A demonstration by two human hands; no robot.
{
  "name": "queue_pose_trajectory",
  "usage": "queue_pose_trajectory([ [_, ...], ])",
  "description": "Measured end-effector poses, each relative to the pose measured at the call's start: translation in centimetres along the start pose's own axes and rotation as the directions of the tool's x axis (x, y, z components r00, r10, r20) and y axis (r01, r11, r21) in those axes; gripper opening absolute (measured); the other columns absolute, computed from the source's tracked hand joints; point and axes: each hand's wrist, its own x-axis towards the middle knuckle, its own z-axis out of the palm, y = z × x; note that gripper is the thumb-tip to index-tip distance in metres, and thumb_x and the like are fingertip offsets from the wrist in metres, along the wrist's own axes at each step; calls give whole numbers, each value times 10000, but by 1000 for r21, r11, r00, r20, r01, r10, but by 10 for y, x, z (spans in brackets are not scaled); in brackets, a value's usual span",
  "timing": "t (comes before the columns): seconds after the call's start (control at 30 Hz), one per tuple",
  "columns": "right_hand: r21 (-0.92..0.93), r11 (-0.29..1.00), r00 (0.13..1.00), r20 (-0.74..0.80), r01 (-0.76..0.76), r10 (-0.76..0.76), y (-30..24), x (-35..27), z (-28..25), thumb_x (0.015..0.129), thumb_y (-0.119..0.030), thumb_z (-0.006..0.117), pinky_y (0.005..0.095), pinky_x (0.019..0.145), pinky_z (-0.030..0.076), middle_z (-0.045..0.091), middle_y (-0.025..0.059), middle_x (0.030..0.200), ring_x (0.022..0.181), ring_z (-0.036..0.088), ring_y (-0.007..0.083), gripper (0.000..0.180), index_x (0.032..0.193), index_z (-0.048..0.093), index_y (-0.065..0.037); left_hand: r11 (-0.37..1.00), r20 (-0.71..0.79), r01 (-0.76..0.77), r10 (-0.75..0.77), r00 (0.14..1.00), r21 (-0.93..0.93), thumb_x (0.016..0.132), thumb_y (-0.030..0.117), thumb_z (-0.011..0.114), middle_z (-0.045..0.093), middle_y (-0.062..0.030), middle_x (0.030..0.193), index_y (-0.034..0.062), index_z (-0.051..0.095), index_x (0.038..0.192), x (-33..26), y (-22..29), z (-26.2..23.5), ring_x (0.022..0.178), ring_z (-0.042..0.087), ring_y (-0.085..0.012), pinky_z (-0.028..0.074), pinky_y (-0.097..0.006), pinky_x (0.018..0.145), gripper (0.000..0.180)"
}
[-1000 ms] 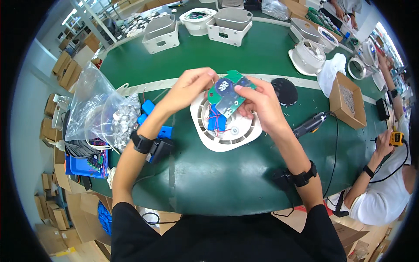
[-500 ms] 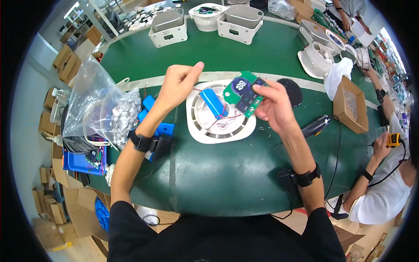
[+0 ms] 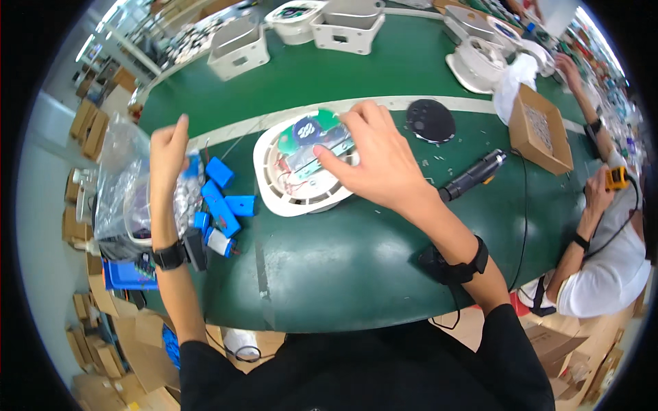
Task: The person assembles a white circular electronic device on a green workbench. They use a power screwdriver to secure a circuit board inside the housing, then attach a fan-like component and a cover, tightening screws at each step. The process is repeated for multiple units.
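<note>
My right hand (image 3: 377, 157) reaches over a green circuit board (image 3: 329, 120) with a round dark part. Its thumb and fingers are apart at the board's right edge, and nothing shows gripped between them. The board lies in a round white plastic housing (image 3: 266, 179) with a slotted rim, thin red wires beside it. My left hand (image 3: 169, 152) is raised at the left with fingers curled and thumb up; whatever it may hold is hidden. Close to it are several blue battery packs (image 3: 221, 209) and a clear plastic bag (image 3: 123, 154) of small whitish pieces.
A black electric screwdriver (image 3: 473, 177) and a dark round disc (image 3: 430, 121) lie right of the housing. Beyond them stands a cardboard box (image 3: 558, 152) of small parts. White housings (image 3: 349, 38) line the far side. A co-worker's hand (image 3: 600, 192) holds a yellow device at the right.
The circuit board has gone from my right hand's raised grip down into the housing. My left hand has moved left, away from the housing. The view has shifted, and more blue battery packs show.
</note>
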Motion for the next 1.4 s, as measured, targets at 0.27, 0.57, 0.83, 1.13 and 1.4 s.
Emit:
queue_pose_trajectory([
  [0.27, -392, 802, 855, 70, -451, 514, 41, -41, -118, 888, -473, 687, 505, 648, 550, 647, 213, 634, 686, 673, 430, 552, 629, 659, 13, 659, 215, -513, 481, 850, 550, 925, 238, 705, 623, -185, 1209, 27, 663, 1177, -78, 91, 30, 1145, 580, -393, 499, -476, 931, 331],
  [0.57, -316, 520, 577, -119, -794, 808, 102, -103, -121, 814, -563, 767, 448, 738, 594, 710, 178, 638, 726, 752, 343, 578, 686, 753, 0, 443, 349, -828, 759, 550, 342, 908, 150, 698, 553, -230, 1429, 58, 595, 1387, -123, 99, 124, 1316, 515, -469, 448, -545, 1089, 499],
  [0.83, -142, 474, 495, -248, -869, 833, 103, -111, -86, 846, -494, 781, 355, 507, 542, 641, 117, 520, 468, 663, 207, 581, 594, 683, 20, 517, 358, 385, -155, 921, -765, 1081, 149, 458, 687, -150, 1265, -82, 605, 1324, -54, 28, 134, 1148, 669, -230, 538, -348, 993, 366],
  [1.13, 672, 477, 485, -197, -566, 852, 96, -109, -96, 914, -275, 702, 328, 627, 583, 684, 123, 756, 636, 686, 197, 296, 899, 641, 14, 965, 365, 70, 28, 931, -251, 886, -74, 414, 571, -268, 1398, -90, 472, 1451, -56, 16, 126, 1249, 606, -390, 511, -465, 1035, 568],
  [1.4, 807, 582, 911, -160, -102, 381, 31, 15, -98, 952, -221, 727, 343, 598, 559, 629, 85, 723, 592, 642, 183, 435, 1271, 524, -5, 728, 339, -680, 620, 707, 87, 884, 346, 684, 511, -233, 1480, 62, 532, 1461, -49, 103, 106, 1376, 462, -433, 414, -515, 1126, 660],
])
